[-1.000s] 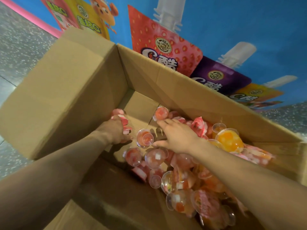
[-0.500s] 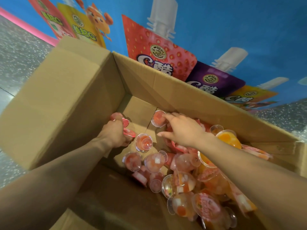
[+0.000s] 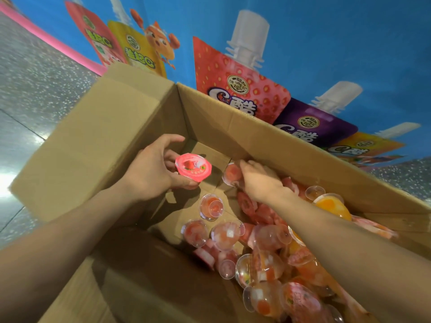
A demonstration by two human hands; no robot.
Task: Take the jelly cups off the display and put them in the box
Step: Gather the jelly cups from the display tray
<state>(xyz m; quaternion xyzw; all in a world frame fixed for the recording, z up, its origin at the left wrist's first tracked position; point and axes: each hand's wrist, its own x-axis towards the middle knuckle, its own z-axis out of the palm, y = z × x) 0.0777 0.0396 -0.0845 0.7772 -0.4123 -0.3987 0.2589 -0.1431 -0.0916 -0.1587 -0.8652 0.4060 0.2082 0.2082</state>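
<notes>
Left hand [image 3: 156, 169], centre of frame: held over the box's far left corner, palm turned inward, thumb and fingers curled round a pink-lidded jelly cup [image 3: 193, 168]. The lid faces the camera, with a red fruit print on it.

Right hand [image 3: 258, 180], just right of centre: reaching into the box, fingers bent over a red jelly cup [image 3: 232, 173] that sits against the far wall. Cannot tell whether it grips the cup or only rests on it.

Box [image 3: 256, 141]: brown cardboard, open, with its left flap [image 3: 93, 145] standing up. The floor of the box is bare near the far left corner.

Loose jelly cups [image 3: 268, 241]: heaped through the right half of the box, from under the right forearm down to the lower right edge of frame. Most are clear domes with red or pink filling, lying every way. One orange cup [image 3: 333, 206] lies by the far wall at right.

Behind the box, across the top of frame: a blue banner [image 3: 349, 43] printed with spouted drink pouches. Upper left: speckled grey floor [image 3: 35, 78].
</notes>
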